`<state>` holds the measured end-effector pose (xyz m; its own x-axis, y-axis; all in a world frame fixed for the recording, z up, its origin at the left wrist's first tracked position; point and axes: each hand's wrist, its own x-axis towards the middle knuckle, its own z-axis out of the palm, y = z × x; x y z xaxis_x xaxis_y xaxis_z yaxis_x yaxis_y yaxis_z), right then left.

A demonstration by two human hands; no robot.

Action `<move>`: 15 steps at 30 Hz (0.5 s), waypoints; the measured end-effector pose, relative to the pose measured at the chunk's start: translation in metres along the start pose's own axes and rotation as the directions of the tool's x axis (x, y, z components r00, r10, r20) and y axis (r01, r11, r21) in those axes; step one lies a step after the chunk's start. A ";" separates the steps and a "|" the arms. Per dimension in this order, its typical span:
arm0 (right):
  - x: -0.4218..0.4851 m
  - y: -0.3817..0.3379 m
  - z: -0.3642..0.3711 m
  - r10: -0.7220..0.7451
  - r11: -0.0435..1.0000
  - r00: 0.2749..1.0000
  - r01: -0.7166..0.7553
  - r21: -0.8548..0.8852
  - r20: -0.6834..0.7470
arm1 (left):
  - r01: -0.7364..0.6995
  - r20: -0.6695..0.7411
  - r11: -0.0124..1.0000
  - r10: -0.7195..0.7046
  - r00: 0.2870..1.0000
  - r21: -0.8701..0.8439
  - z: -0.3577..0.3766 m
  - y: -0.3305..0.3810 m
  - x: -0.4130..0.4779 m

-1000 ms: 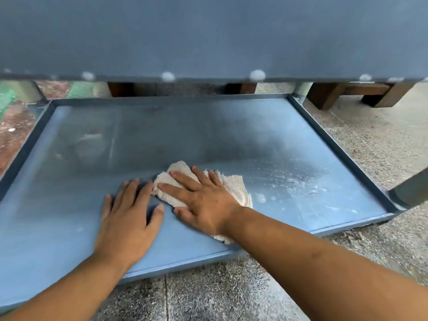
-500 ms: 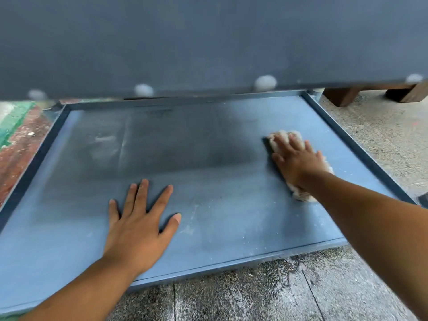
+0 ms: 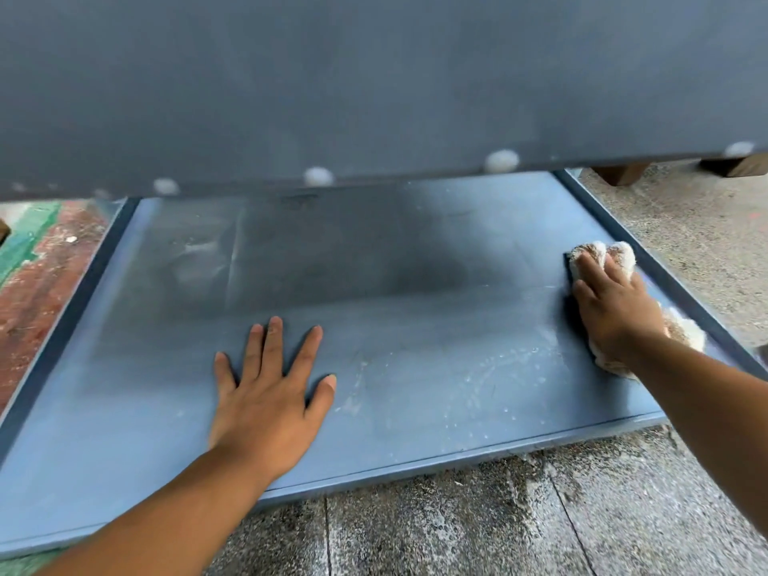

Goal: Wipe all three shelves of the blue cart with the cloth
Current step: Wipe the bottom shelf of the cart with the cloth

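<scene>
Bottom shelf (image 3: 415,359) of blue cart, seen from above and in front, partly roofed by underside of shelf above (image 3: 374,76); pale droplets (image 3: 500,160) hanging along that upper shelf's front lip.

Right hand (image 3: 615,309) pressed palm-down on cream terry cloth (image 3: 602,253), at right side of shelf, just beside raised right rim (image 3: 681,284); grip here a flat press with fingers curled over bunched cloth, grasping it against shelf, not a clenched fist; cloth bulging out ahead of fingertips and behind wrist; placement beside rim probably chosen to reach the edge strip.

Left hand (image 3: 270,392) laid flat with fingers spread, near front middle of shelf, well apart from cloth; grip released, holding nothing; likely serving as a brace for a body leaning low under the upper shelf, and to steady the cart against wiping force.

Faint whitish streaks and specks (image 3: 490,367) visible on shelf between the two hands, toward front right; judged as residue or moisture not yet cleared; darker, duller zone toward rear under the overhang.

Speckled stone floor (image 3: 457,525) in front of cart, wet-looking near shelf edge; state of other two shelves not determinable from this view.
</scene>
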<state>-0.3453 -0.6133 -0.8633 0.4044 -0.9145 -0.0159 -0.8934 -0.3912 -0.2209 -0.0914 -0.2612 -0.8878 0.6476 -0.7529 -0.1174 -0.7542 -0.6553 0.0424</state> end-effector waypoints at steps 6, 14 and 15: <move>-0.043 -0.089 0.020 -0.291 0.956 0.955 0.292 -0.022 0.049 | -0.022 -0.004 0.999 0.022 1.000 -0.039 -0.001 0.000 0.000; -0.140 -0.213 0.050 -0.422 0.905 0.897 0.409 0.114 0.131 | -0.047 -0.027 0.982 0.043 0.999 -0.182 -0.006 -0.009 -0.001; -0.153 -0.223 0.053 -0.442 0.895 0.886 0.426 0.129 0.140 | -0.047 -0.049 0.969 0.036 0.998 -0.241 -0.007 -0.011 0.000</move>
<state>-0.1980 -0.3806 -0.8636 0.7807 -0.6226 -0.0534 -0.6021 -0.7267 -0.3307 -0.0818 -0.2547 -0.8812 0.6244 -0.7782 -0.0674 -0.7351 -0.6146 0.2860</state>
